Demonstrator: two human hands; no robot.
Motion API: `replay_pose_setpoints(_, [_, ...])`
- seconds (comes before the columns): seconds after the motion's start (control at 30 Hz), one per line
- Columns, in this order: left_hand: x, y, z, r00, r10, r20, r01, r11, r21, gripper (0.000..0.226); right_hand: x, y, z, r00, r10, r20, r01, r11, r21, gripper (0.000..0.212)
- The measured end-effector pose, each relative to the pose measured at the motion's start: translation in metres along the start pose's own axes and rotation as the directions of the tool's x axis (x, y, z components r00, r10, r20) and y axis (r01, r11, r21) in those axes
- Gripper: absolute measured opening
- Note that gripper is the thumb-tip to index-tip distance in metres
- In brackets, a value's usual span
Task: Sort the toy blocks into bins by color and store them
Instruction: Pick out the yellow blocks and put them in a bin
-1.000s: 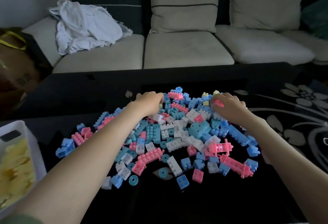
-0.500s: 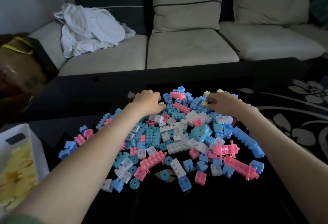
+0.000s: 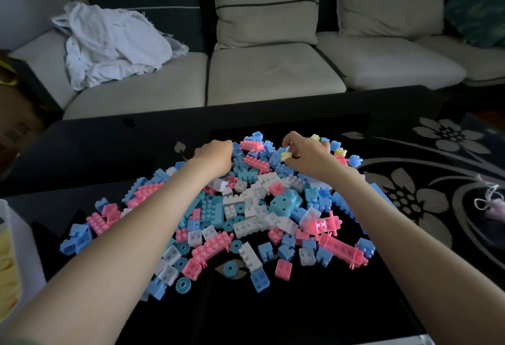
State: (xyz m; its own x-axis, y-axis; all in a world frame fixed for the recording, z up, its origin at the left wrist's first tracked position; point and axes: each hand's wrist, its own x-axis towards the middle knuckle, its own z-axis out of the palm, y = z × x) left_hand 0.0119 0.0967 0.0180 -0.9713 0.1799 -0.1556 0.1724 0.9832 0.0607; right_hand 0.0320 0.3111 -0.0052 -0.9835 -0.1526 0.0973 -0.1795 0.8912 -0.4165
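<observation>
Lifted slightly since a moment ago, the right hand point(image 3: 306, 153) pinches a yellow block point(image 3: 286, 156) over the far side of the block pile point(image 3: 285, 202) on the tabletop point(image 3: 273, 312). The left hand point(image 3: 216, 154) lies curled at the pile's far edge; whether it grasps anything cannot be told.

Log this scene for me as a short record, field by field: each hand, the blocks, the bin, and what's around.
left hand: fingers curled at the far edge of the pile; any block inside is hidden
right hand: pinches a yellow block
pile of blocks: blue, pink, white and teal mixed, on the black table
bin: white, at the left edge, holds yellow pieces
sofa: behind the table, with a white cloth on its left seat
</observation>
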Motion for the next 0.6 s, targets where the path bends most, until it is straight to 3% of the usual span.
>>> replay_pose_setpoints(0.1, [0.0, 0.005, -0.005, 0.993, -0.004, -0.117, -0.004, 0.997, -0.073, 0.033, 0.001, 0.006, -0.018, 0.994, -0.006, -0.113, 0.023, 0.988, 0.153, 0.028])
replay_pose_setpoints(0.2, [0.002, 0.012, -0.008, 0.982, 0.049, -0.18, -0.081, 0.981, -0.176, 0.026, 0.006, 0.029, -0.039, 0.966, 0.188, -0.179, -0.135, 0.952, 0.274, 0.026])
replay_pose_setpoints(0.27, [0.006, 0.017, -0.009, 0.973, 0.102, -0.208, -0.153, 0.957, -0.247, 0.021, 0.006, 0.051, -0.045, 0.941, 0.304, -0.148, -0.266, 0.936, 0.229, 0.027])
replay_pose_setpoints(0.43, [0.025, 0.051, -0.008, 0.957, 0.194, -0.218, -0.263, 0.895, -0.361, 0.015, 0.003, 0.086, -0.043, 0.908, 0.407, -0.097, -0.387, 0.905, 0.177, 0.02])
replay_pose_setpoints(0.6, [0.053, 0.095, -0.003, 0.941, 0.279, -0.191, -0.316, 0.928, -0.199, 0.036, -0.004, 0.093, -0.04, 0.941, 0.322, 0.105, -0.324, 0.946, 0.002, 0.026])
